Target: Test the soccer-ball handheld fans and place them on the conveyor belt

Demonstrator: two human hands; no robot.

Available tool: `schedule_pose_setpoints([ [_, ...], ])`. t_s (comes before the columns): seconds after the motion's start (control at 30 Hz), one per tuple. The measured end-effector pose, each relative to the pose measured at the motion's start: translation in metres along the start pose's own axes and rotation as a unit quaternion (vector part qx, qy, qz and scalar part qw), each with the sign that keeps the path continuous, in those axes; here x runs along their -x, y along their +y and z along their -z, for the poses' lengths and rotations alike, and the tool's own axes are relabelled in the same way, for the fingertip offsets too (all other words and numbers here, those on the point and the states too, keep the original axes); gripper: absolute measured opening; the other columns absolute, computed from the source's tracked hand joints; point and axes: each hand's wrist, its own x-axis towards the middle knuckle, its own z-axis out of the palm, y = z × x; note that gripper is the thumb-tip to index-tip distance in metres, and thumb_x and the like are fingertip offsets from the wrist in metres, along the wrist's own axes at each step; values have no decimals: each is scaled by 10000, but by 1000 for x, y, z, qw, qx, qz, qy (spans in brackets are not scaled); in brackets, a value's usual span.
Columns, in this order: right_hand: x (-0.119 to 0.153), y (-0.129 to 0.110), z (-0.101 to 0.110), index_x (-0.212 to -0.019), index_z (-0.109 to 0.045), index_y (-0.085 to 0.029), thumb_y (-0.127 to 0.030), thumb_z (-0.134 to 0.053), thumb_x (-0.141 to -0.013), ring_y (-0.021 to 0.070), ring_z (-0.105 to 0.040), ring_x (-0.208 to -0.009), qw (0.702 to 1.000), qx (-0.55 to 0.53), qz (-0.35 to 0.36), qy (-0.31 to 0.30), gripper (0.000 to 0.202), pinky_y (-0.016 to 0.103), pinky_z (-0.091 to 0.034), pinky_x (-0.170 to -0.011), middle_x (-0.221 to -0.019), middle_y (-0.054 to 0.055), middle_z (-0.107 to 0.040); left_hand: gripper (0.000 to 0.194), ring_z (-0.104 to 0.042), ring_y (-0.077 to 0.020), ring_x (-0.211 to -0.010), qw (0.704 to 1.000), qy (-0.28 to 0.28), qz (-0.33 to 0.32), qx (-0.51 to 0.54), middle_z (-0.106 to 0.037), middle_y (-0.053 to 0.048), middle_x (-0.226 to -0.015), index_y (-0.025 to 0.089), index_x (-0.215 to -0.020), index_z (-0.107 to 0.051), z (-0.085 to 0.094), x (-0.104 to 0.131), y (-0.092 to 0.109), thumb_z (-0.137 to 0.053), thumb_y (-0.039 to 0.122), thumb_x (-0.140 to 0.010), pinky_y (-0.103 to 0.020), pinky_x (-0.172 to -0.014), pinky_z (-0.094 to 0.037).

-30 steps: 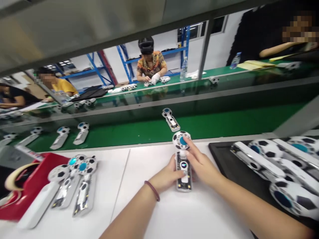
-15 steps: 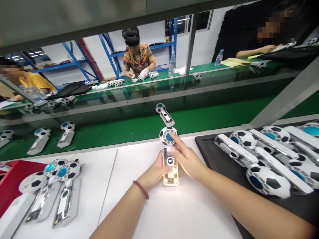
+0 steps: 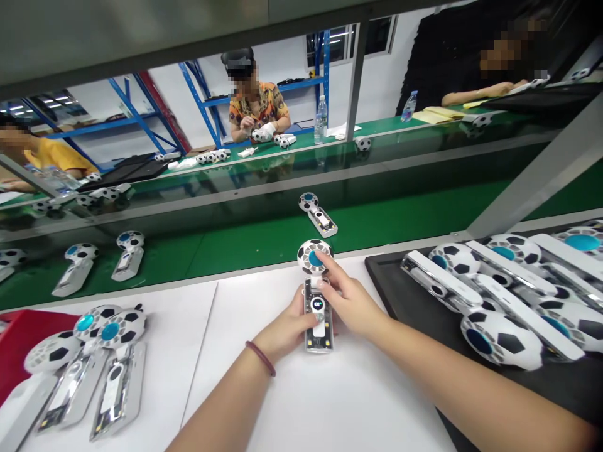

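Observation:
A handheld fan (image 3: 318, 333) with a football-patterned head and a clear body is upright in front of me, over the white tabletop. My left hand (image 3: 294, 323) grips the body from the left, its thumb on the front below the small round display, which reads about 100. On the right side, my right hand (image 3: 351, 298) holds the same fan near its neck, with the index finger on the blue centre of the head. The fan's body lights are off. Another football fan (image 3: 322, 221) lies on the green belt just beyond.
A black tray (image 3: 391, 285) full of similar fans is at the right. Several fans (image 3: 117, 376) lie at the left beside a red bin (image 3: 19, 342). More fans rest on the green belt (image 3: 235, 245). People sit across, behind a metal frame.
The glowing lights in the held fan's body have gone out. The camera view has shifted slightly. Across the belt, a person's hands have lifted a fan part.

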Motion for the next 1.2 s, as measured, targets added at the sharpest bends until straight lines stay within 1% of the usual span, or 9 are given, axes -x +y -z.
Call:
schedule_pose_setpoints([
  [0.1, 1, -2, 0, -1371, -231, -392, -300, -412, -871, 127, -569, -568, 1000, -12, -13, -6, 539, 206, -450, -425, -840, -3, -593, 590, -611, -218, -761, 1000, -7, 10, 4, -556, -63, -975, 261, -1226, -299, 2, -1, 0, -626, 214, -737, -382, -704, -445],
  [0.3, 1, -4, -1, -1369, -255, -371, -278, -423, -859, 120, -550, -531, 1000, -6, -8, -1, 546, 212, -468, -450, -759, -9, -588, 625, -594, -210, -832, 1000, -25, -7, -10, -531, -86, -1089, 257, -1220, -316, 0, 1, 1, -678, 247, -711, -356, -726, -444],
  [0.43, 1, -3, -1, -1383, -220, -372, -296, -414, -860, 122, -536, -477, 999, -21, -22, -15, 563, 210, -443, -378, -751, -3, -587, 635, -598, -220, -818, 999, -21, 0, -29, -547, -87, -1069, 253, -1206, -320, 2, 1, 0, -691, 231, -691, -352, -698, -451],
  [0.6, -1, -3, -1, -1380, -229, -376, -231, -442, -840, 147, -588, -617, 1000, 4, 0, -7, 599, 258, -513, -589, -687, -20, -580, 569, -605, -216, -781, 999, -24, -3, -24, -573, -72, -969, 232, -1185, -327, 3, 0, -1, -660, 237, -724, -373, -707, -451],
  [0.7, -2, -2, -1, -1388, -211, -366, -225, -442, -837, 141, -580, -582, 1000, 3, -8, -11, 614, 249, -506, -564, -687, -18, -588, 561, -602, -213, -788, 999, -23, -12, -22, -564, -76, -989, 228, -1185, -334, 2, 0, -1, -656, 217, -726, -370, -712, -451],
  [0.87, -2, 2, -2, -1410, -67, -373, -269, -382, -870, 123, -538, -449, 996, -47, -53, -53, 634, 210, -435, -371, -763, 3, -610, 545, -599, -213, -768, 999, -22, -16, -23, -572, -61, -926, 225, -1185, -327, 2, -1, -3, -640, 208, -738, -372, -702, -447],
  [1.07, -5, 0, -3, -1384, 136, -356, -274, -490, -835, 119, -584, -581, 989, -141, -51, 0, 837, 199, -461, -426, -963, 22, -593, 606, -607, -223, -774, 999, -23, -12, -31, -564, -67, -939, 226, -1205, -294, 4, -1, -3, -659, 237, -722, -389, -713, -450],
  [1.13, -7, -1, -2, -1400, 10, -302, -326, -534, -813, 109, -542, -475, 976, -198, -88, -21, 801, 199, -425, -363, -855, 12, -601, 611, -609, -229, -793, 999, -28, -7, -45, -563, -71, -943, 222, -1205, -286, 5, -1, -2, -660, 235, -722, -381, -710, -451],
  [1.2, -9, -1, 1, -1346, -253, -217, -396, -557, -790, 96, -477, -382, 960, -239, -129, -76, 659, 201, -375, -304, -749, 15, -600, 629, -611, -229, -803, 998, -37, 2, -58, -562, -71, -943, 221, -1201, -277, 6, 0, -2, -672, 240, -711, -380, -710, -457],
])
